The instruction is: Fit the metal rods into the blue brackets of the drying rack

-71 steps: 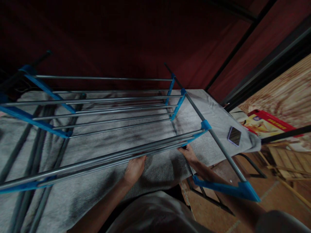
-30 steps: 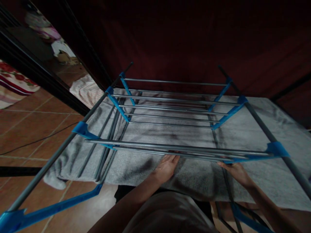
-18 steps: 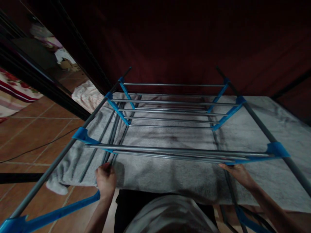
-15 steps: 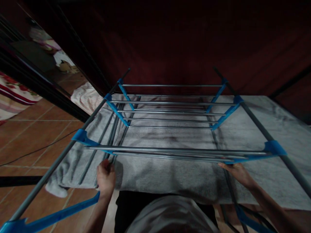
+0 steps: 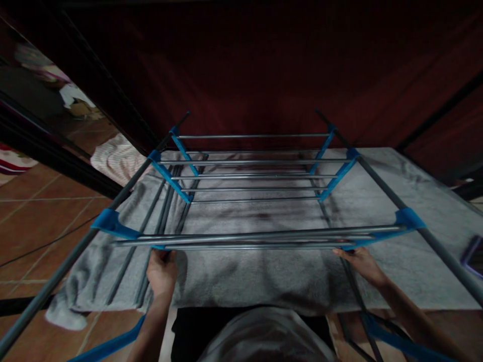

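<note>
A rack of grey metal tubes (image 5: 256, 201) with blue plastic brackets (image 5: 169, 176) spans the view over a grey blanket. My left hand (image 5: 162, 274) has its fingers closed at the lower end of the near left blue bracket (image 5: 116, 224). At the near right blue bracket (image 5: 409, 219), my right hand (image 5: 360, 264) grips the lower end, thumb along its edge. Between both hands run several near crossbars (image 5: 249, 239), one with its left end sticking out past the bracket.
Loose grey tubes (image 5: 128, 266) lie on the blanket (image 5: 241, 281) at the left. A dark red curtain (image 5: 245, 65) hangs behind. Striped cloth (image 5: 116, 158) rests on the tiled floor (image 5: 33, 226). A purple-edged object (image 5: 471, 251) shows at the far right.
The view has shifted, so the rack appears farther left. The near left bracket now meets the crossbars more closely, and my left hand is up against its lower end.
</note>
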### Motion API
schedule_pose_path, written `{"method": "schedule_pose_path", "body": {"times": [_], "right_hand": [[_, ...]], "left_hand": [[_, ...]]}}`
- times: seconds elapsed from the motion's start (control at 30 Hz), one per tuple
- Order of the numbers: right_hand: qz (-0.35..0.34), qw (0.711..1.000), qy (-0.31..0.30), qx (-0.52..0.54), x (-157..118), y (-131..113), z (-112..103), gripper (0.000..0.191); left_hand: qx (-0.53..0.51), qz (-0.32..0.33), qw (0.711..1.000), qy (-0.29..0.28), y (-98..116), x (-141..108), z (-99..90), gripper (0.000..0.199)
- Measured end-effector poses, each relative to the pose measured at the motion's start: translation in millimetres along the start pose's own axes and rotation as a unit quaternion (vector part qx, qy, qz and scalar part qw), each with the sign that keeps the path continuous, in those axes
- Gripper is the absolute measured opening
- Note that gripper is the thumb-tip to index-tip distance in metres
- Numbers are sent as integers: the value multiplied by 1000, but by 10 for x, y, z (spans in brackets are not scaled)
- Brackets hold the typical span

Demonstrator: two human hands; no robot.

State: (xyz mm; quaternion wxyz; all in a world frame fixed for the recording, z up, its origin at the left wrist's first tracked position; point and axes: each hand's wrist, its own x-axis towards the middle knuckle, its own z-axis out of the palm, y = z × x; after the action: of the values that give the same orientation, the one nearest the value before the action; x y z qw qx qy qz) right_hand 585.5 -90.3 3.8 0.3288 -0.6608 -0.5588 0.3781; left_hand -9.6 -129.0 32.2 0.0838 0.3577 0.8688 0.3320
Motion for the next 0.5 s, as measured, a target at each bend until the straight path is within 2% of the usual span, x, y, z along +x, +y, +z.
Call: {"method": "schedule_pose_path", "body": {"times": [0.17, 0.33, 0.43, 0.5], "right_hand": [[26, 999, 11, -26, 10, 50, -70, 39], [25, 999, 34, -10, -9, 25, -41, 40], [22, 999, 39, -3, -19, 31, -7, 41], [28, 999, 45, -1, -21, 53, 14, 42]], "left_hand": [[-73, -6, 997, -19, -47, -37, 40, 27], [-168, -37, 984, -45, -67, 20, 74, 39], [-128, -45, 990, -41, -30, 24, 76, 36], [-65, -23, 998, -11, -10, 17, 84, 33]]}}
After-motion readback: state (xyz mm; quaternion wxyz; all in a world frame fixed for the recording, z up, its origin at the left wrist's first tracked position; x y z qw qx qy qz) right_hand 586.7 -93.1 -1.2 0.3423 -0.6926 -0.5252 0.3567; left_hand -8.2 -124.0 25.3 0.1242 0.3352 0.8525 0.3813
